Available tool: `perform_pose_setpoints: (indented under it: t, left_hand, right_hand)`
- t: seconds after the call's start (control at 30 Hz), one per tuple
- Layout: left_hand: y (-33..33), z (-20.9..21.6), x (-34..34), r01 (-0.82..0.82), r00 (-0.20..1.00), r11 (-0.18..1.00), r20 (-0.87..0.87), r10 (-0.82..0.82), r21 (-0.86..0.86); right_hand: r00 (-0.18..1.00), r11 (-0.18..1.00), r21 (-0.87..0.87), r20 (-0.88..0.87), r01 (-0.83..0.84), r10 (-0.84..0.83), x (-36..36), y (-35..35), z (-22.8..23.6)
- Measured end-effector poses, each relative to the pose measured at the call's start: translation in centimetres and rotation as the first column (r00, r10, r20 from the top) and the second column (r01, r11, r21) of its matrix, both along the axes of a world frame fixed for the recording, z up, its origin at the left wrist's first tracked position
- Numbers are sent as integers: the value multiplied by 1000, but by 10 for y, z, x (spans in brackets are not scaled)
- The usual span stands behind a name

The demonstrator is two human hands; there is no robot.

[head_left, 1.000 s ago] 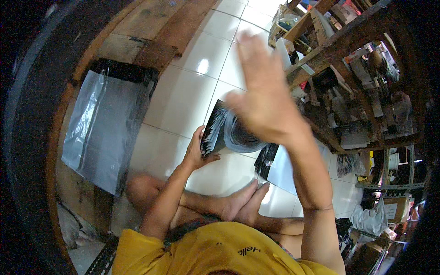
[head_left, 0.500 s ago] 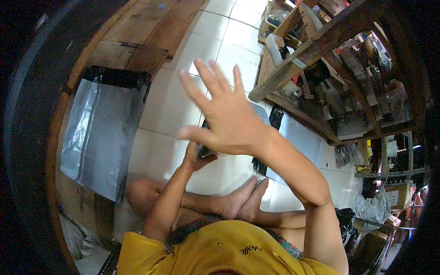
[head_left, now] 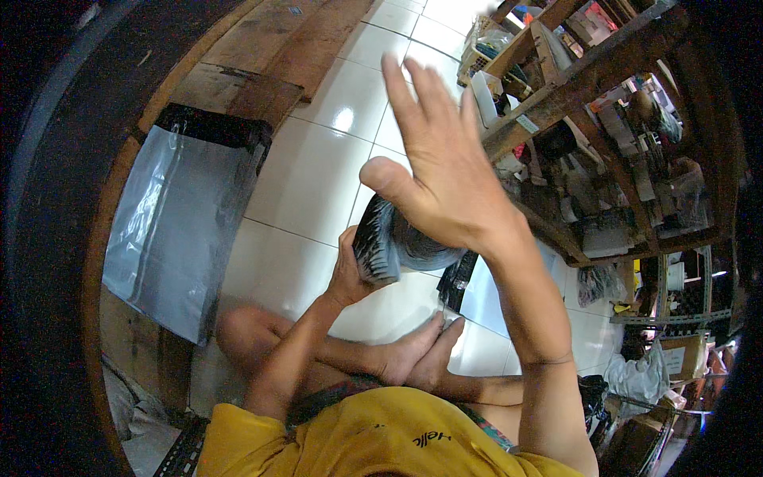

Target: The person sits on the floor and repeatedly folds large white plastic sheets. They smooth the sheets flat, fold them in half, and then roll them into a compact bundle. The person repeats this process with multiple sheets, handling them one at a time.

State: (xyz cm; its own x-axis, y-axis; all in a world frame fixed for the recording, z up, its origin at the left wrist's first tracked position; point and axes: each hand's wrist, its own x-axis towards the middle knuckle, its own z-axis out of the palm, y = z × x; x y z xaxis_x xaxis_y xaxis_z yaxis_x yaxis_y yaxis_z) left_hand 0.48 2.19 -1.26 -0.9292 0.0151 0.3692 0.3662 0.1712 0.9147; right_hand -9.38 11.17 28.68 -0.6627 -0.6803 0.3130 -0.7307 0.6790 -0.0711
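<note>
My left hand (head_left: 350, 274) grips the near left end of a thick, curled bundle of black and grey plastic bags (head_left: 377, 242), its many layered edges fanned out. Above the bundle's right part, my right hand (head_left: 449, 171) is held up with its fingers stretched and spread and nothing in them. It covers much of the bundle, and I cannot tell whether its palm touches it. At the left lies a flat stack of grey plastic bags (head_left: 179, 230) with black ends. A second grey stack with a black end (head_left: 485, 298) is on the floor, partly behind my right forearm.
My crossed legs (head_left: 358, 358) rest on the white tiled floor (head_left: 298, 175). Wooden boards (head_left: 270, 48) run along the left. To the right stands a wooden shelf (head_left: 572, 63) crowded with goods. Metal racking (head_left: 675, 318), a carton (head_left: 683, 358) and plastic bags (head_left: 640, 374) are farther right.
My right hand has moved up and to the right, still spread. The bundle in my left hand has come up and now shows more of its layered edge.
</note>
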Motion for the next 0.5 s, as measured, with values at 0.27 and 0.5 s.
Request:
perform_pose_setpoints:
  t: [0.27, 0.5]
  left_hand:
    - [-1, -16, 10, 77, 978, 979, 178, -111, 190]
    - [-7, -17, 8, 51, 994, 998, 97, -54, 34]
  right_hand:
    - [998, 988, -147, 18, -57, 60, 23, -5, 15]
    - [996, 993, -73, 5, 88, -88, 21, 37, 10]
